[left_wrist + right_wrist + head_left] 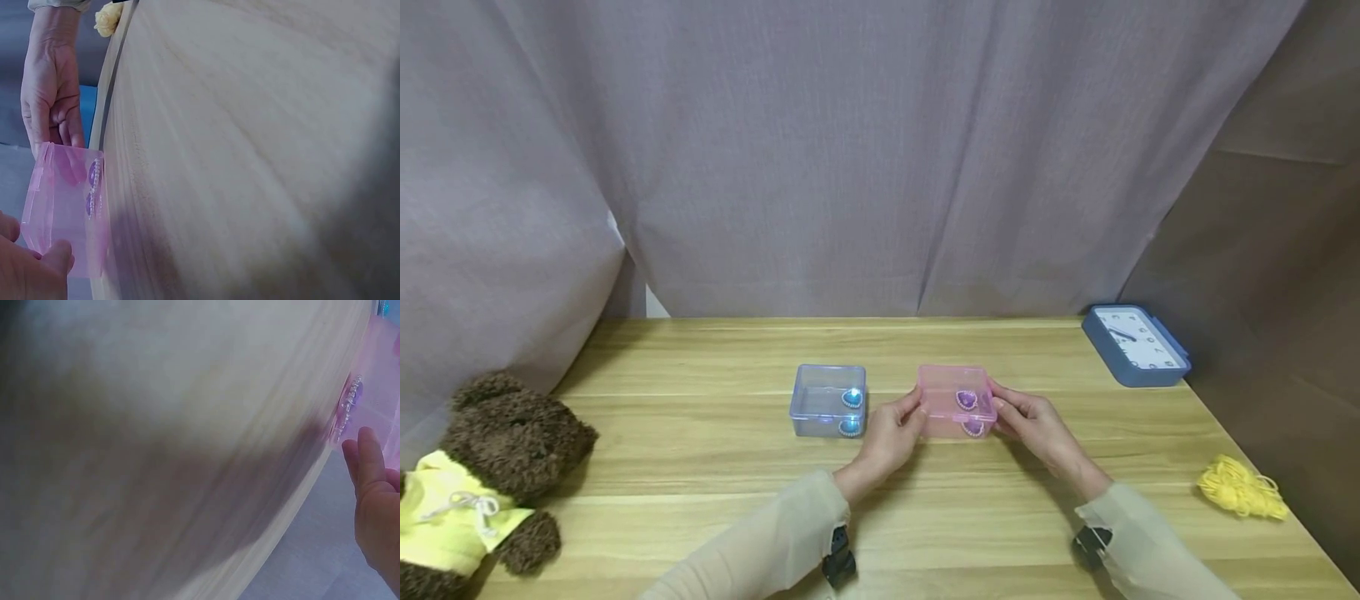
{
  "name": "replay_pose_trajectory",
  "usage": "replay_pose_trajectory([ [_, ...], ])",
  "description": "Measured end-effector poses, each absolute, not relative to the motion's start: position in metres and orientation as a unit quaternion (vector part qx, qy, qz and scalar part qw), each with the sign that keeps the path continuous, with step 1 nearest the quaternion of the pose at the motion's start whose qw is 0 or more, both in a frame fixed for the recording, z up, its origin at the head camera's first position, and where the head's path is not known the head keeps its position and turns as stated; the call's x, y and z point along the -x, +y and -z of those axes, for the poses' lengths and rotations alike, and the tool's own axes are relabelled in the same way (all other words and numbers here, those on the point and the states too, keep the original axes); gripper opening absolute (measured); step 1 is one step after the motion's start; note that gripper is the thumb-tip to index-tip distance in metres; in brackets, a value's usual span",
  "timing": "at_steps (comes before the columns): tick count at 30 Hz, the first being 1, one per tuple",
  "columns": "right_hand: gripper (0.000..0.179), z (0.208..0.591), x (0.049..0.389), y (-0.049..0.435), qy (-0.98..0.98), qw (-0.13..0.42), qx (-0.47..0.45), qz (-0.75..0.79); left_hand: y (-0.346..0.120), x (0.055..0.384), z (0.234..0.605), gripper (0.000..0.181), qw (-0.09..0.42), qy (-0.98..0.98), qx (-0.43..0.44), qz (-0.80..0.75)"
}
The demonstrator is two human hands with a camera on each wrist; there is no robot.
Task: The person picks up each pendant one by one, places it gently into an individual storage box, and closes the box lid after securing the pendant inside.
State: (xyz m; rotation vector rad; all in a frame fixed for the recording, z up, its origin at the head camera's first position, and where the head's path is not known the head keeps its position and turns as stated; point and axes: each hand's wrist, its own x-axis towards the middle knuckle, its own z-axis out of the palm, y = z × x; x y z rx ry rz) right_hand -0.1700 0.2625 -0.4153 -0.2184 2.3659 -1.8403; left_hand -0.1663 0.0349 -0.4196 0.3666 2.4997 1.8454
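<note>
A small see-through pink plastic box (943, 400) with its lid down sits at the table's middle. Purple heart-shaped decoration (966, 401) with a beaded rim shows through the lid and the front. My left hand (891, 429) holds the box at its left side, thumb toward the front corner. From the opposite side my right hand (1037, 429) grips it with thumb and fingers at the right end. Left of the pink box stands a matching blue see-through box (823, 396), lid down, with blue heart-shaped decoration (851, 398) inside.
A brown teddy bear (520, 437) in a yellow top lies at the left. At the back right is a blue clock (1137, 343), and a yellow yarn bundle (1242, 487) lies near the right edge. A grey curtain (820, 158) hangs behind the wooden table (700, 467).
</note>
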Motion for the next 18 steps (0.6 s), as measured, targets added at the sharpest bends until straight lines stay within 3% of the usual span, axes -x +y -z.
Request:
replay_pose_trajectory([
  [8, 0.043, 0.4177, 0.1708, 0.2628, 0.778, 0.070, 0.083, 0.619, 0.0362, 0.1671, 0.4229, 0.038, -0.009, 0.801, -0.115, -0.588],
  [18, 0.043, 0.4155, 0.1703, 0.2621, 0.777, 0.074, 0.081, 0.620, 0.0398, 0.1674, 0.4262, 0.042, 0.030, 0.734, -0.061, -0.676],
])
